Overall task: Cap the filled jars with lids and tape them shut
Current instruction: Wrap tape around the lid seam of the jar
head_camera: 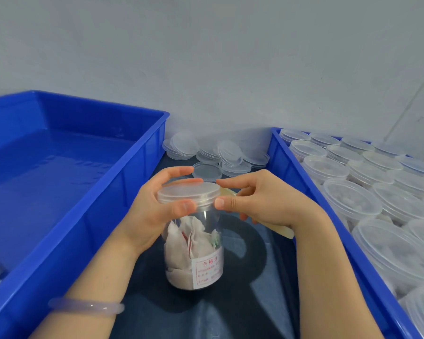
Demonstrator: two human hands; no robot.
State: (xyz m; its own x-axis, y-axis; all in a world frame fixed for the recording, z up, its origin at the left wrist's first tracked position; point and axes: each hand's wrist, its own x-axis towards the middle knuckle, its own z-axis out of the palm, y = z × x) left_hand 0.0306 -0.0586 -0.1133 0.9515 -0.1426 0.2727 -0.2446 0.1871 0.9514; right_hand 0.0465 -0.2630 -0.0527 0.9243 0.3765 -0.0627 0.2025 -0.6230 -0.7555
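1. Jar (194,253) stands upright on the dark table (242,302), between the two blue bins, paper packets inside, label (208,270) facing front.
2. Lid (189,190) sits on top of it.
3. Left hand (154,204) curls round the lid, thumb on the front rim, fingers over the back.
4. Right hand (262,199) has thumb and forefinger tips at the lid's right edge; its other fingers curl round a yellowish tape (279,228), mostly hidden.
5. Loose lids (220,152) are heaped behind the jar, by the wall.
6. Left bin (142,152) shows a bare blue floor; right bin (287,162) is packed with capped jars (353,182).
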